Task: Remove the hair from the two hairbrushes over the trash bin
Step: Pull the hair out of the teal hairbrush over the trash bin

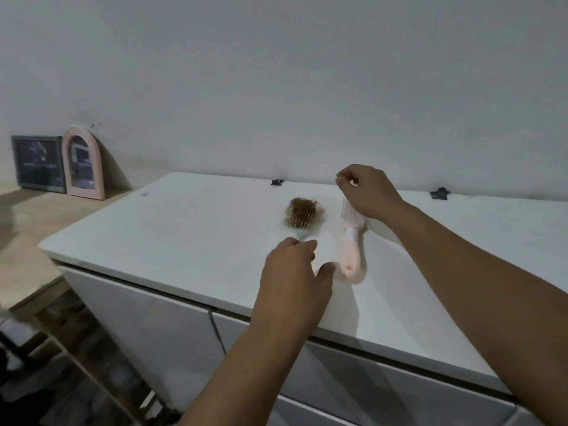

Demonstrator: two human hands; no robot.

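Two hairbrushes lie on the white cabinet top (172, 229). The left brush (302, 218) has a pale teal handle, and a thick clump of brown hair covers its bristles. My left hand (295, 272) hovers over its handle with fingers and thumb apart and hides most of the handle. To the right lies the pink brush (350, 244), its handle pointing toward me and no hair visible on it. Above its head my right hand (365, 192) is curled, thumb and forefinger pinched together, with nothing visible between them. No trash bin is in view.
A grey picture frame (38, 162) and a pink arched mirror (83, 164) lean against the wall on a wooden surface at the left. Two dark clips (276, 182) (439, 193) sit at the cabinet's back edge. Cabinet doors (147, 318) face me below the top.
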